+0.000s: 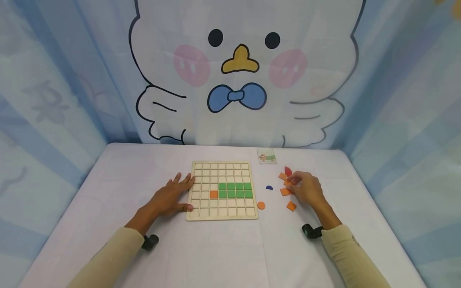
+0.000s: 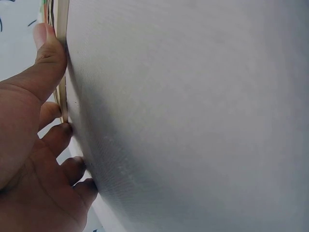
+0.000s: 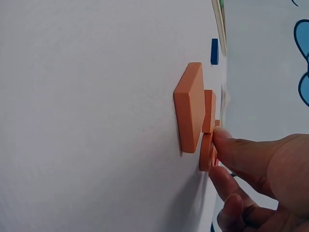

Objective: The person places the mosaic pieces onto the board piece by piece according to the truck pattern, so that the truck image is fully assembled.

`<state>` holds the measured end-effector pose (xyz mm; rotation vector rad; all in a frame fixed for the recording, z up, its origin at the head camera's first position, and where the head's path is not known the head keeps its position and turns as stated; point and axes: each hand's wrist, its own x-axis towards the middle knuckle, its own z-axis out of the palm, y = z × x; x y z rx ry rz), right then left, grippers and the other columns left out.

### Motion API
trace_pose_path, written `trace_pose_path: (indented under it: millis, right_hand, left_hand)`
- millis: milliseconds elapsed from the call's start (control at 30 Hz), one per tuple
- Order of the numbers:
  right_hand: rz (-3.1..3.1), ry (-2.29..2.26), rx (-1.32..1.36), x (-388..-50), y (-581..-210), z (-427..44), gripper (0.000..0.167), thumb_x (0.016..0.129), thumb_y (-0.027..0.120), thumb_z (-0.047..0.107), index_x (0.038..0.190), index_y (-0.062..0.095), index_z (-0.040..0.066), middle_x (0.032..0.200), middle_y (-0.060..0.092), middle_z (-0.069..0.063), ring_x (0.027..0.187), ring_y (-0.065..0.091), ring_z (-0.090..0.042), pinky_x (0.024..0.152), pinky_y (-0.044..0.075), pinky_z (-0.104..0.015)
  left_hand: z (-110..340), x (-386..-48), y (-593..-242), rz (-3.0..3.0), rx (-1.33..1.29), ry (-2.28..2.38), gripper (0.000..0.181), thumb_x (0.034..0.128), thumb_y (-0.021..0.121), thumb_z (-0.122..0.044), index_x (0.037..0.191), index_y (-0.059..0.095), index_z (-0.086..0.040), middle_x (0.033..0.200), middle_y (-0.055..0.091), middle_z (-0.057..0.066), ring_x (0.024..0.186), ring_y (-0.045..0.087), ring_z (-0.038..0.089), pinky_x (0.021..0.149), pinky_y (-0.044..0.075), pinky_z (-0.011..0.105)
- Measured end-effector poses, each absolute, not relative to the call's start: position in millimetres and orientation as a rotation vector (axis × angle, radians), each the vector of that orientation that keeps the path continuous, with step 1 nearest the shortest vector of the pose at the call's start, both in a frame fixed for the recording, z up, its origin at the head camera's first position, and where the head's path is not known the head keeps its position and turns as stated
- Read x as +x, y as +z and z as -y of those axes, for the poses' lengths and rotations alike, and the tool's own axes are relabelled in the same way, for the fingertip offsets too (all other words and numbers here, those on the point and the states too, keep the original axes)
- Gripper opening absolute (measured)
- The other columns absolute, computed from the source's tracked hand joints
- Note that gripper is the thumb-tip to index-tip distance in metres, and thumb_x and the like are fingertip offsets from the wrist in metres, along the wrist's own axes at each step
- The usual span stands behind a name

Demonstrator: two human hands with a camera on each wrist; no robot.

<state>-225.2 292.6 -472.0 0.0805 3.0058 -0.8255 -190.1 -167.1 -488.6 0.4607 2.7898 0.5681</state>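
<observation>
Orange tile (image 1: 287,183) sits between thumb and fingertip of the right hand (image 1: 308,189), the nearer hand, its grip apparently pinching the sides. Leftward from that grip, well apart, lies the grid board (image 1: 222,176), the left hand (image 1: 169,198) spread against its farther edge.

You see a cream board (image 1: 222,219) with a square grid, green tiles (image 1: 231,194), orange tiles (image 1: 291,206), a red piece (image 1: 288,171), a blue half-circle (image 1: 269,187) and beige sleeves (image 1: 111,254).
</observation>
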Motion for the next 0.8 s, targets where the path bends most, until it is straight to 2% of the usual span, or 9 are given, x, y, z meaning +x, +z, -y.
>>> trace_pose_path:
  millis: [233,367,633,800]
  right_hand:
    - [-2.963,-0.794,0.107,-231.7,-469.9,-287.9,0.018,0.097,0.079,0.019,0.111,0.074,0.009,0.109,0.073,-0.015,0.098,0.063,-0.032,0.082,0.054,-0.043]
    - [-2.935,-0.783,0.092,-234.7,-469.4,-286.0,0.021,0.096,0.08,0.019,0.112,0.072,0.007,0.109,0.073,-0.015,0.099,0.063,-0.031,0.083,0.055,-0.041]
    - [-2.923,-0.755,0.011,-235.9,-465.9,-279.3,0.023,0.093,0.085,0.024,0.102,0.074,0.006,0.094,0.071,-0.01,0.085,0.062,-0.024,0.07,0.048,-0.03]
    - [-2.926,-0.824,-0.021,-232.5,-462.2,-269.7,0.019,0.094,0.083,0.022,0.102,0.071,0.008,0.092,0.069,-0.009,0.081,0.058,-0.023,0.064,0.046,-0.029]
  left_hand:
    - [166.8,-189.9,-487.7,-2.783,0.441,0.563,0.106,0.0875,0.084,-0.045,0.17,0.023,-0.018,0.178,0.017,0.007,0.166,0.008,0.044,0.129,0.021,0.071]
    - [165.6,-189.1,-485.9,-2.784,0.435,0.566,0.106,0.0874,0.084,-0.046,0.17,0.025,-0.018,0.178,0.018,0.007,0.165,0.009,0.045,0.127,0.023,0.072]
    - [165.6,-188.5,-484.6,-2.791,0.441,0.562,0.105,0.0879,0.084,-0.046,0.17,0.025,-0.017,0.178,0.018,0.008,0.165,0.01,0.046,0.127,0.024,0.072]
    - [166.0,-189.0,-485.6,-2.79,0.449,0.561,0.105,0.0882,0.083,-0.046,0.17,0.024,-0.017,0.178,0.018,0.008,0.165,0.01,0.046,0.127,0.023,0.072]
